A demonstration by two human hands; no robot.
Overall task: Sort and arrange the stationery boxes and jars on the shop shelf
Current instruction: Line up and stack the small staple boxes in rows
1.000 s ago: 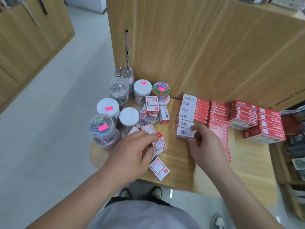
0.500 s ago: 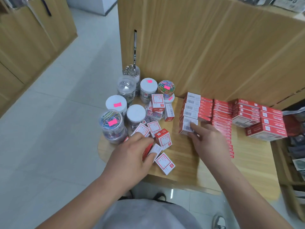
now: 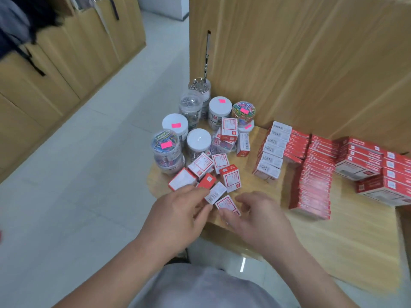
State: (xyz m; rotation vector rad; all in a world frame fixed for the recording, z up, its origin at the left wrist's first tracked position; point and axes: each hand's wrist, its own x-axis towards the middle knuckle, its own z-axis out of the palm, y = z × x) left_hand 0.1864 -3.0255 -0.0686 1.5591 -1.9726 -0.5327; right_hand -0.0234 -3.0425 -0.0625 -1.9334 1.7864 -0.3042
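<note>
Shelf [image 3: 355, 241] runs off view at 3 o'clock, bearing red stacks [image 3: 315, 174], the rightmost cut off, and jars [image 3: 198, 138] at its 10 o'clock corner, the rear ones half hidden by the front ones. Right hand [image 3: 260, 216] pinches a box [image 3: 226, 204] between thumb and curled fingers, covering its lower edge. Left hand [image 3: 178, 216], at 9 o'clock of it, curls against a barcode box [image 3: 214, 193], grip unclear, with loose boxes [image 3: 230, 177] jumbled at 12 o'clock, their print unreadable.

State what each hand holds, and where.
Right hand pinches a small box at its near corner; left hand touches a barcode box, grip unclear.
</note>
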